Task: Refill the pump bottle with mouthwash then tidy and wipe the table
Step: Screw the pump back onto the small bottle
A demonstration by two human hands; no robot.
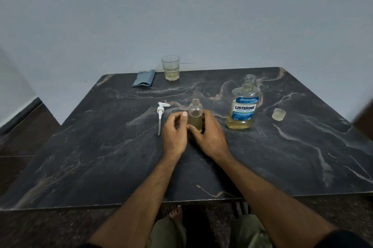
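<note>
The small clear pump bottle (195,109) stands upright and uncapped at the table's middle, about half full of yellowish liquid. My right hand (209,136) wraps its lower body from the right. My left hand (174,132) holds it from the left, thumb against the bottle's shoulder and fingers curled. The white pump head (160,113) with its long tube lies flat just left of my hands. An open Listerine mouthwash bottle (243,107) stands to the right, with a low level of yellow liquid. Its clear cap (279,114) sits further right.
A glass tumbler (170,68) holding a little pale liquid stands at the far edge of the dark marble table (101,157). A folded blue cloth (144,80) lies to its left. The wall is directly behind the table.
</note>
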